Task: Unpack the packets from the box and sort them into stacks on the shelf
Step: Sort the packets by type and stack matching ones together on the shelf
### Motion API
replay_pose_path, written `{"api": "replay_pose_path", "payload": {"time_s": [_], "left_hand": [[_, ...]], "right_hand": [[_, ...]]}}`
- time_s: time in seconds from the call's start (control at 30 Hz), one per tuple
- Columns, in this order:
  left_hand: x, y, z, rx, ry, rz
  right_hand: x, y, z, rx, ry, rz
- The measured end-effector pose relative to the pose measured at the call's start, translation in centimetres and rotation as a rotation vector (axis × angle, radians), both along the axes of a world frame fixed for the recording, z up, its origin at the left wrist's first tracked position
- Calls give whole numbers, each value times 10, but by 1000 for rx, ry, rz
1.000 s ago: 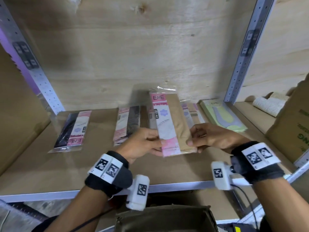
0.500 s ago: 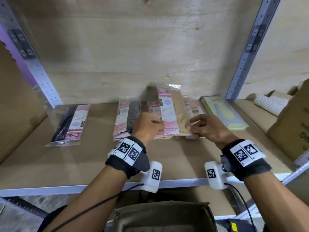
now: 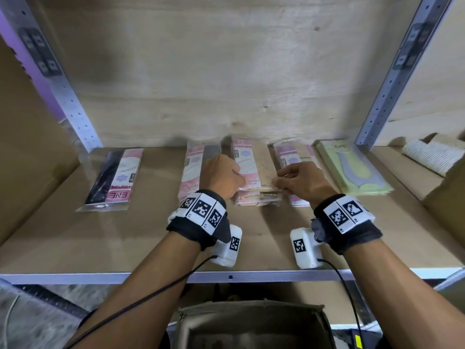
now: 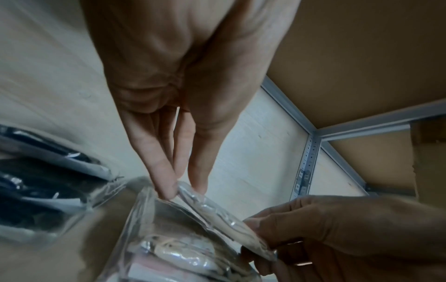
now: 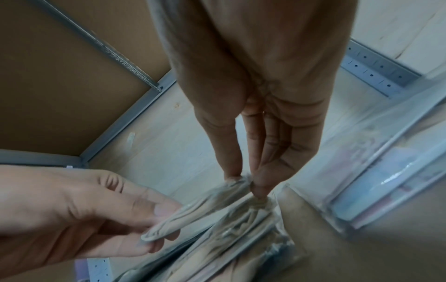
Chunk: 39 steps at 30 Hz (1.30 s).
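A beige packet (image 3: 254, 172) with a pink label lies on top of the middle stack on the shelf (image 3: 75, 238). My left hand (image 3: 234, 178) pinches its left near edge and my right hand (image 3: 279, 181) pinches its right near corner. In the left wrist view the left fingertips (image 4: 169, 190) pinch the clear wrapper (image 4: 217, 211), with the right hand (image 4: 325, 229) on the other corner. In the right wrist view the right hand (image 5: 243, 183) pinches the packet end (image 5: 217, 196), while the left hand (image 5: 96, 209) holds the near end. The open box (image 3: 251, 326) is below the shelf.
Other stacks share the shelf: a black packet (image 3: 110, 180) at the left, a pink-and-black stack (image 3: 192, 167), a pink stack (image 3: 294, 154) and green packets (image 3: 352, 167) at the right. Metal uprights (image 3: 385, 96) frame the bay. A cardboard box (image 3: 448, 197) and ribbed white items (image 3: 432, 153) sit further right.
Both hands carried the beige packet away from me and down onto the middle stack. It was held up in the air a second ago and now lies flat there.
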<state>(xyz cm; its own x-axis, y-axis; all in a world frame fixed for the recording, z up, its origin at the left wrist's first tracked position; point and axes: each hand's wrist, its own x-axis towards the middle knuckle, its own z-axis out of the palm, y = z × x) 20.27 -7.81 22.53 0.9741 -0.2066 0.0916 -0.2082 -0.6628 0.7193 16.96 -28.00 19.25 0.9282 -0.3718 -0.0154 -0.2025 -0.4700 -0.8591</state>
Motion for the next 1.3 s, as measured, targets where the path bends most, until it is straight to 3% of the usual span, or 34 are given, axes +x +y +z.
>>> {"api": "replay_pose_path", "payload": {"time_s": [0.47, 0.8, 0.93, 1.03, 1.1, 1.3], "left_hand": [[-3, -12, -2, 319, -34, -30], [-8, -7, 0, 265, -44, -33], [-12, 1, 10, 207, -144, 20], [-9, 27, 27, 87, -269, 123], [-3, 58, 35, 16, -306, 222], [25, 166, 28, -63, -165, 443]], "right_hand": [[-5, 5, 4, -96, 78, 19], [-15, 6, 10, -89, 102, 59], [-26, 3, 23, -79, -23, 49], [-35, 7, 32, -90, -131, 48], [-39, 19, 34, 14, -154, 111], [-20, 92, 37, 166, -101, 388]]}}
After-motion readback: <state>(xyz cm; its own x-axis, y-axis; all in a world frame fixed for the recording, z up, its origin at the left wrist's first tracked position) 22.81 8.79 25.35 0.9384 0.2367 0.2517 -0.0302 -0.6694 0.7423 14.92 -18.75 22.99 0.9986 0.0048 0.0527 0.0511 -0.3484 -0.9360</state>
